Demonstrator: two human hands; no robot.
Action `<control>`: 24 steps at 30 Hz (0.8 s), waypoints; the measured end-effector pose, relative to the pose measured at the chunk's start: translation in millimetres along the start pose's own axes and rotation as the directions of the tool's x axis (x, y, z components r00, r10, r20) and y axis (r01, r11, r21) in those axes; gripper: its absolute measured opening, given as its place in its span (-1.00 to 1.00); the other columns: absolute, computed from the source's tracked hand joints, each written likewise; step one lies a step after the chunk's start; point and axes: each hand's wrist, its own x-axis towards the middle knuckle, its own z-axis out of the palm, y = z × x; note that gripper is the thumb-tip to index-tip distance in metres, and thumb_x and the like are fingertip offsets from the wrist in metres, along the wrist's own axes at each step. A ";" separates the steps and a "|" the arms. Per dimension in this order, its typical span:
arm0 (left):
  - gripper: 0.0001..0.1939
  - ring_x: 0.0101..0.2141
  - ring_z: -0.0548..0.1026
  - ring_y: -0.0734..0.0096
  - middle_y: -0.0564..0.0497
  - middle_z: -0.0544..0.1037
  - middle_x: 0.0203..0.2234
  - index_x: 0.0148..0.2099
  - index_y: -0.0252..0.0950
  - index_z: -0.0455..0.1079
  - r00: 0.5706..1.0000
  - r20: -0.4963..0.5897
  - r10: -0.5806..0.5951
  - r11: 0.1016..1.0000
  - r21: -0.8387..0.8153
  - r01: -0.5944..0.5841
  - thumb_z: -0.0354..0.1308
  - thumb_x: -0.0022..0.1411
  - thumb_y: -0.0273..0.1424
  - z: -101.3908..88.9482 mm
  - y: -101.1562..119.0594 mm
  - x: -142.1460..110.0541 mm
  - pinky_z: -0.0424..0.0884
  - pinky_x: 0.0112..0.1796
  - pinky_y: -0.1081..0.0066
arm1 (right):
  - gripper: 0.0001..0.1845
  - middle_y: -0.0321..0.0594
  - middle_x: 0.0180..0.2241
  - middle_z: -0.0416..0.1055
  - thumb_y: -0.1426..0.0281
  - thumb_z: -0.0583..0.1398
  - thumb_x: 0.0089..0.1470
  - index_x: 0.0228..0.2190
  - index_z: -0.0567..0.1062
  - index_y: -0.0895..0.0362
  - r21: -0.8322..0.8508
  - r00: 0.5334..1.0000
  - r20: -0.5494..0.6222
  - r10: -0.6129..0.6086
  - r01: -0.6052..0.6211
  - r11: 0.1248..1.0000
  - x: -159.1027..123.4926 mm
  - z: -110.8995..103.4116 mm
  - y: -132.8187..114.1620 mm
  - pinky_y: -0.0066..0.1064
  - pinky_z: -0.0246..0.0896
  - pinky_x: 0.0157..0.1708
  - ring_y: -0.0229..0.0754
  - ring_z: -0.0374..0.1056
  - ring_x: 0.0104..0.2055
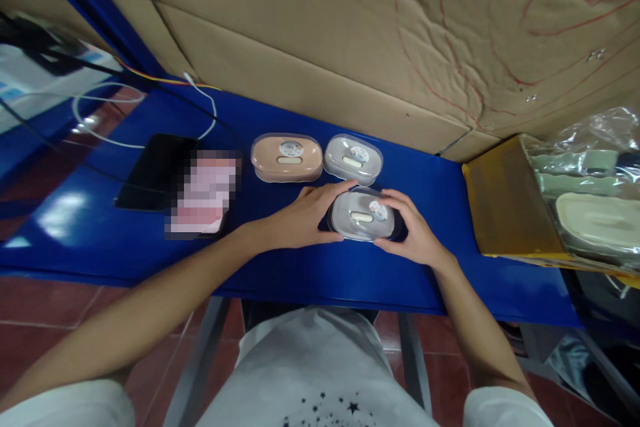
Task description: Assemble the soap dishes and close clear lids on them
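Both of my hands grip a grey oval lidded box (pixel 361 215) that rests on the blue table (pixel 280 260). My left hand (pixel 300 217) wraps its left end, fingers curled over the top edge. My right hand (pixel 413 230) holds the right end, thumb and fingers closed on the rim. The clear lid shows a white latch and a round sticker. Just behind it lie a peach oval box (pixel 287 157) and a second grey oval box (pixel 353 159), side by side.
A black tablet (pixel 150 170) with a blurred pink patch lies at the left, with white cables (pixel 100 113) behind it. A cardboard wall (pixel 350 47) backs the table. At the right stands a yellow carton (pixel 500 207) holding bagged boxes (pixel 595 213).
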 end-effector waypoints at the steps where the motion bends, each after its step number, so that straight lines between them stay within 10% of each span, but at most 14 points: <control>1: 0.09 0.47 0.20 -0.16 -0.20 0.14 0.53 0.62 0.03 -0.23 1.000 -0.003 0.008 1.000 0.002 -0.008 0.40 0.32 -0.16 1.2 -0.4 0.1 0.17 0.37 -0.19 | -0.23 0.00 0.41 0.21 0.11 0.42 0.18 0.31 0.30 -0.13 -0.026 1.000 0.021 -0.003 0.004 1.000 0.5 1.4 -1.9 0.19 0.16 0.41 0.21 0.18 0.47; 24: -0.03 0.42 0.26 -0.08 -0.16 0.30 0.43 0.60 0.07 -0.11 0.999 0.012 0.041 0.999 0.024 -0.041 0.37 0.36 -0.14 3.8 -0.4 2.0 0.20 0.33 -0.16 | -0.19 -0.01 0.48 0.13 0.09 0.34 0.28 0.43 0.19 -0.17 -0.204 0.996 0.055 -0.065 0.075 0.976 0.7 10.1 -7.9 0.22 0.19 0.40 0.25 0.15 0.49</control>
